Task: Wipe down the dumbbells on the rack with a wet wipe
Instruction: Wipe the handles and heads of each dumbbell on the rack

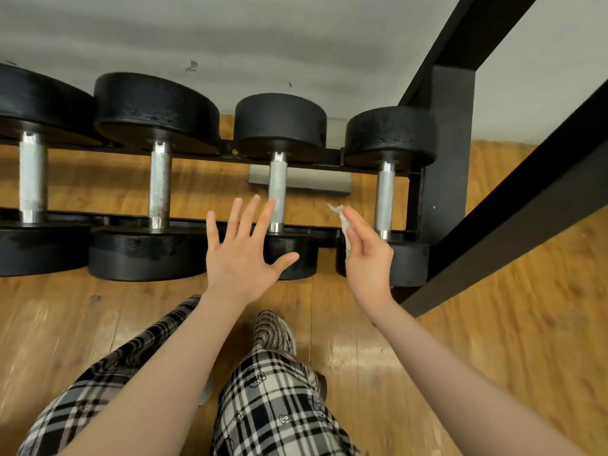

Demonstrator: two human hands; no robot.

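Four dumbbells lie side by side across the two rails of the rack [332, 158], black heads overhanging front and back, knurled steel handles bridging the gap. Take the third dumbbell [278, 189], counted from the left end of the row, as the reference.

The left hand [241, 255] is spread flat, fingers fully open and gripping nothing, over the near head of the third dumbbell; its fingertips reach the near end of that handle. Whether the palm touches the head cannot be told. The right hand [368, 255] is just right of the third dumbbell, between it and the last dumbbell [385, 199]. Its fingers are loosely curled, pinching the wet wipe [343, 225] against the thumb side; the wipe hangs crumpled, one corner pointing toward the handle.

Step in hand, as judged: bring the wipe onto the third dumbbell.

Procedure:
1. Settle the left palm on the near head so the dumbbell cannot roll on the rails.
2. Open the wipe out before contact; a crumpled wad will cover little surface.
3. Wrap it around the handle and stroke along the knurling, then turn the wrist to reach the underside.
4. Finish with the head faces and rims.

Caution: the round heads probably roll easily; keep fingers clear of the gaps between neighbouring heads. The rack upright [450, 153] beyond the last dumbbell limits elbow room.
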